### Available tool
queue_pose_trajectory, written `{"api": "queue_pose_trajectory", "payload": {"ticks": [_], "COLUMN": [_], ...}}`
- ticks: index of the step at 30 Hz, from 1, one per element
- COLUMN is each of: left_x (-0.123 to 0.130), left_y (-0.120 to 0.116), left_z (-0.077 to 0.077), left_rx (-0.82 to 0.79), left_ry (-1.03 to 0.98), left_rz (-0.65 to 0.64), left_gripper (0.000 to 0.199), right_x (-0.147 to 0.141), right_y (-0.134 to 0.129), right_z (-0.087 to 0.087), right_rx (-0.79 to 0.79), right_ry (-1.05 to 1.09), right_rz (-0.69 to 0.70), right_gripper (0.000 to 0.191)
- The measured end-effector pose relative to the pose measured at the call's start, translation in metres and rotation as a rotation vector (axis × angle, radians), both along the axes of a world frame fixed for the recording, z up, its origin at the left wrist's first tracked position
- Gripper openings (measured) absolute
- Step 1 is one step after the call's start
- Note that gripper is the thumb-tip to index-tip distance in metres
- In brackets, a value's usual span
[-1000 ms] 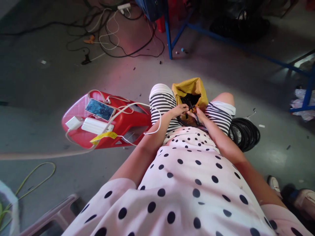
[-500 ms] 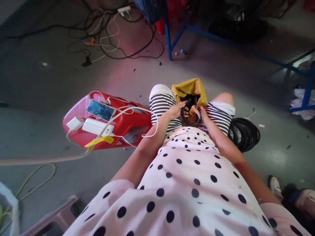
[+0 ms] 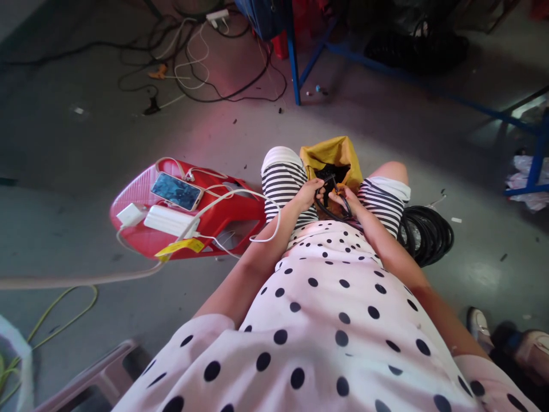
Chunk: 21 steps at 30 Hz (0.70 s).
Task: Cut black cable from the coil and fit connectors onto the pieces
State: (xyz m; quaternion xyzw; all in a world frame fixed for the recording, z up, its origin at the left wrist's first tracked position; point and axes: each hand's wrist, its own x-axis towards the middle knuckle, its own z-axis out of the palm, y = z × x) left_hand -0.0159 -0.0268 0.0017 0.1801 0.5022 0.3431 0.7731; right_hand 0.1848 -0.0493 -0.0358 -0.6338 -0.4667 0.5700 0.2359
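Between my knees, a yellow bag (image 3: 352,166) stands open with dark pieces inside. At the bag's near left side, my left hand (image 3: 311,193) is closed on a black cable (image 3: 328,214). My right hand (image 3: 344,198) is closed on the other part of the same cable, with a small orange item (image 3: 338,189) and a thin black end by its fingers. The cable bends in a loop below both hands, close to my waist. A coil of black cable (image 3: 429,234) lies on the floor beside my right thigh.
To the left is a red stool (image 3: 231,220) bearing a phone (image 3: 177,191), a white power bank (image 3: 169,221) and a charger (image 3: 131,214). Cords (image 3: 240,91) tangle on the floor ahead near a blue frame (image 3: 294,63). Another person's shoes (image 3: 479,326) are at the lower right.
My left hand's fingers have closed in more around the cable. A thin black end now shows upright between my hands, over the bag's opening.
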Motion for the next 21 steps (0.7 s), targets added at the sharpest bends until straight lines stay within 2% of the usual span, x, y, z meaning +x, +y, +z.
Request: {"api": "queue_pose_trajectory", "payload": {"ticks": [3, 9, 17, 21], "left_x": [0.0023, 0.0045, 0.0067, 0.0072], "left_y": [-0.0018, -0.0025, -0.0033, -0.0028], "left_z": [-0.0023, -0.0020, -0.0026, -0.0038], "left_rx": [0.025, 0.059, 0.108, 0.132], "left_ry": [0.044, 0.096, 0.168, 0.220], "left_rz": [-0.028, -0.053, -0.070, -0.144], "left_gripper": [0.026, 0.028, 0.029, 0.025], "right_x": [0.0024, 0.0031, 0.0038, 0.0037], "right_y": [0.0006, 0.0026, 0.0035, 0.0038], "right_z": [0.0009, 0.0029, 0.0050, 0.0024], "right_rx": [-0.063, -0.075, -0.091, -0.042], "right_ry": [0.001, -0.001, -0.075, -0.070], "right_rz": [0.014, 0.047, 0.086, 0.085], "right_gripper": [0.083, 0.085, 0.074, 0.065]}}
